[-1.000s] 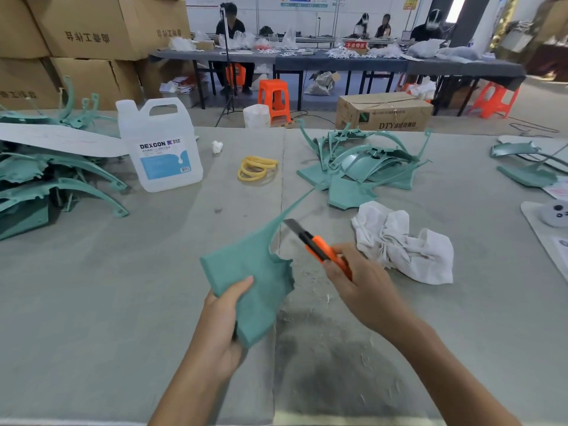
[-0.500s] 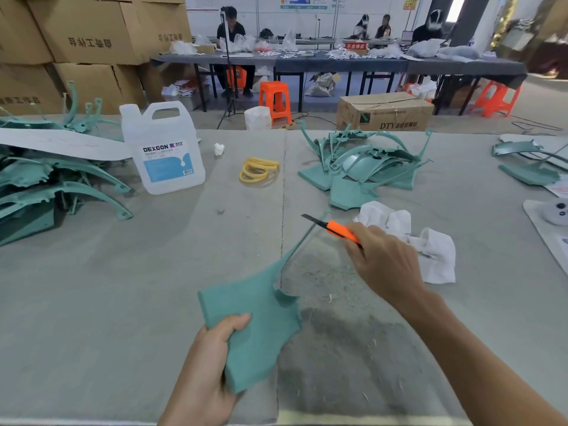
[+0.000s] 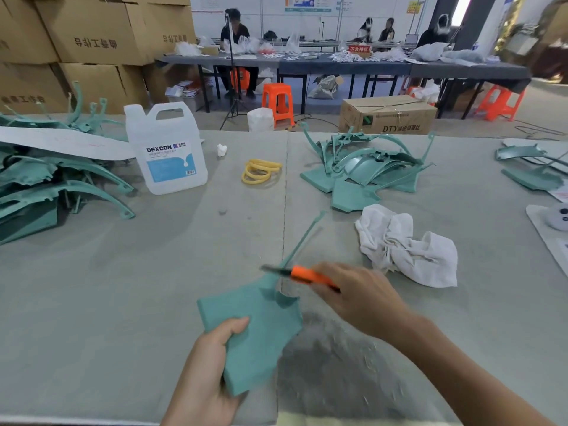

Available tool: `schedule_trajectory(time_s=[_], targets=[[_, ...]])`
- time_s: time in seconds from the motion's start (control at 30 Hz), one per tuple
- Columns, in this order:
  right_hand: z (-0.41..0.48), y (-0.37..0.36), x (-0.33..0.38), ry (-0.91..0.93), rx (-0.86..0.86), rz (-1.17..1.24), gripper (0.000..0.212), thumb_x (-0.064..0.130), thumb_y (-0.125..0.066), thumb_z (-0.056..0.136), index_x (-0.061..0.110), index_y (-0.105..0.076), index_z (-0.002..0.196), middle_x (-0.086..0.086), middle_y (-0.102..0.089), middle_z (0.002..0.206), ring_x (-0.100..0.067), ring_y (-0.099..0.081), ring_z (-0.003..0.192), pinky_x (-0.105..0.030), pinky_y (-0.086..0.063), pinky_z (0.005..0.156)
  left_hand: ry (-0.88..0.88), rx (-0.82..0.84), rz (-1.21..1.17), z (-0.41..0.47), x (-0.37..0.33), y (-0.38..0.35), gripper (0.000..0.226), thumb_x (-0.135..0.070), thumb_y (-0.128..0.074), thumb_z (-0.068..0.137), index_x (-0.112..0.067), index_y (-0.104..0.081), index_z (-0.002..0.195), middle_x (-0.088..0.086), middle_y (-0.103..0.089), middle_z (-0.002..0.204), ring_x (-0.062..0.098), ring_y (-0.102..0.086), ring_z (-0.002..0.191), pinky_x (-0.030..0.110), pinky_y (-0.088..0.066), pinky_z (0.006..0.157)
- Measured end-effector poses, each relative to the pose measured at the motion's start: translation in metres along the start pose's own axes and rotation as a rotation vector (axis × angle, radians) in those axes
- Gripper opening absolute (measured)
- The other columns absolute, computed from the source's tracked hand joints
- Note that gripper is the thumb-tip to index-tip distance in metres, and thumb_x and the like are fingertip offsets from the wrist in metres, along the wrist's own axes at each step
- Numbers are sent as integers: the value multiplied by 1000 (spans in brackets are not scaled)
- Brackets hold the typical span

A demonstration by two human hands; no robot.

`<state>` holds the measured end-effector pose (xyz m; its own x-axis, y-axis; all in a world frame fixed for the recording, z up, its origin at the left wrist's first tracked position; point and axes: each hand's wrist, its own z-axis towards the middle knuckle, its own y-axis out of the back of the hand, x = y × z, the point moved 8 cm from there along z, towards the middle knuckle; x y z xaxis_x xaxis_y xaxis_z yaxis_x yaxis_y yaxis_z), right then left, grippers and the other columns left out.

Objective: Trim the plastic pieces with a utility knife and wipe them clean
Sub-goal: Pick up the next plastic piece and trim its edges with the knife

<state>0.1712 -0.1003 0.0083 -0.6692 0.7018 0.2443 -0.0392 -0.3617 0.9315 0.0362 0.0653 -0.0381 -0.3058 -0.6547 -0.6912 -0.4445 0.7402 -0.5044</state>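
My left hand (image 3: 205, 376) grips the near end of a teal plastic piece (image 3: 258, 327) and holds it just above the grey table (image 3: 123, 287). A thin teal arm of the piece runs up and to the right. My right hand (image 3: 359, 296) grips an orange utility knife (image 3: 302, 275). Its blade points left and lies across the base of that thin arm. A crumpled white cloth (image 3: 408, 247) lies on the table to the right of the knife.
A heap of teal pieces (image 3: 365, 167) lies at the back centre, another heap (image 3: 46, 186) at the left, more teal pieces (image 3: 534, 167) at the right edge. A white jug (image 3: 167, 149) and yellow rubber bands (image 3: 259, 171) sit behind. Plastic shavings (image 3: 335, 364) litter the near table.
My right hand has drawn the knife down and left along the thin arm, from its tip to its base. My left hand has kept its hold on the piece.
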Motion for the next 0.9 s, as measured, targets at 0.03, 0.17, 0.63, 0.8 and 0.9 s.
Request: schedule_trajectory(time_s=[0.03,0.17,0.63,0.8,0.9], targets=[[0,-2,-2,0,21,-24,40,62,-27,100,37,-54,114,13,-58,80,-11,-57,61,-26,-41,52,-3,9,0,0,-1,0,40,-13,-60,70,-2,-69,107,26,-74,98,35,-72,63,35,-57,46],[10,33,-45,-223,-206,-179,31,44,-41,107,24,-60,120,5,-59,82,-20,-58,63,-33,-46,55,-13,11,11,-2,2,7,43,-12,-60,69,-1,-69,110,27,-73,101,36,-73,67,38,-59,52],[-2,11,-50,-268,-64,39,20,47,-45,104,33,-57,111,10,-58,72,-9,-56,60,-31,-42,54,-114,-143,259,11,-22,49,38,-2,-71,76,0,-64,113,28,-72,102,39,-73,73,42,-57,51],[-13,-7,-30,-189,74,119,25,49,-44,104,44,-49,127,13,-57,70,-5,-54,60,-28,-41,56,-370,-352,705,40,-66,69,62,-13,-83,80,-17,-40,123,10,-63,117,25,-71,91,49,-61,76],[-16,-12,-19,-154,102,146,26,49,-43,104,44,-49,128,15,-57,81,-7,-57,69,-30,-47,63,-491,-498,1319,48,-83,72,97,-41,-83,74,-19,-24,148,12,-35,149,30,-45,132,47,-39,111]])
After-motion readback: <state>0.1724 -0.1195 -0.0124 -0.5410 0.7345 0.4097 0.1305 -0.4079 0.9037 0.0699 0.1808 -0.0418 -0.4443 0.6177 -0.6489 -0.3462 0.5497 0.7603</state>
